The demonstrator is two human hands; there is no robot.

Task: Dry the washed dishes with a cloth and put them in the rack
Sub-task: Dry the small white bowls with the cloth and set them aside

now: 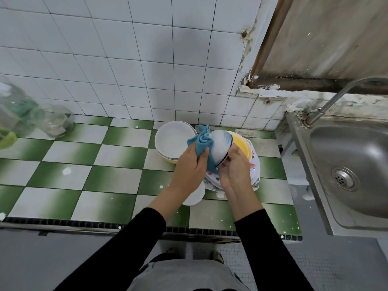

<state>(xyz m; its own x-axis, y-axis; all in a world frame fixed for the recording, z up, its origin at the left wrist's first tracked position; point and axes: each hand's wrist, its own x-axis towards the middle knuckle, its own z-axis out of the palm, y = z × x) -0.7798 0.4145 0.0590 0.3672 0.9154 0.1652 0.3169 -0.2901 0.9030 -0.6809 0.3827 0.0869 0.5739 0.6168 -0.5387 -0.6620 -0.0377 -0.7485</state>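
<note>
Nearest the camera: two black sleeves (pixel 130 244), a grey garment (pixel 182 274) and the toe of a shoe (pixel 217 256) on the floor below the counter's dark edge.

Above the green-and-white checked counter (pixel 117 179), mid-frame:
- Left hand (pixel 190 166): fingers curled round a blue cloth (pixel 201 143), pressing it against the outer wall of the bowl.
- Right hand (pixel 235 169): fingers curled round the rim of a white bowl (pixel 221 148) and gripping it.
- White bowl: dark blue rim line, tipped on its side between the two hands, held clear of the counter and somewhat blurred.

On the counter under the hands:
- Small white round dish (pixel 194 196), partly hidden by the left wrist.
- Patterned dish (pixel 255 164) with a floral print, under the right hand.
- Yellow bowl (pixel 241 143), just behind the white bowl.
- Stack of white plates (pixel 172 141), left of the cloth, resting on a pale yellow piece.

To the right: steel sink (pixel 346 164) with a drain strainer, and a faucet (pixel 336 97) rising from its back corner.

Far left, against the wall: clear glass jars (pixel 52 120), blurred.

Behind: white tiled wall (pixel 126 59), with a worn window frame (pixel 262 49) at upper right.
</note>
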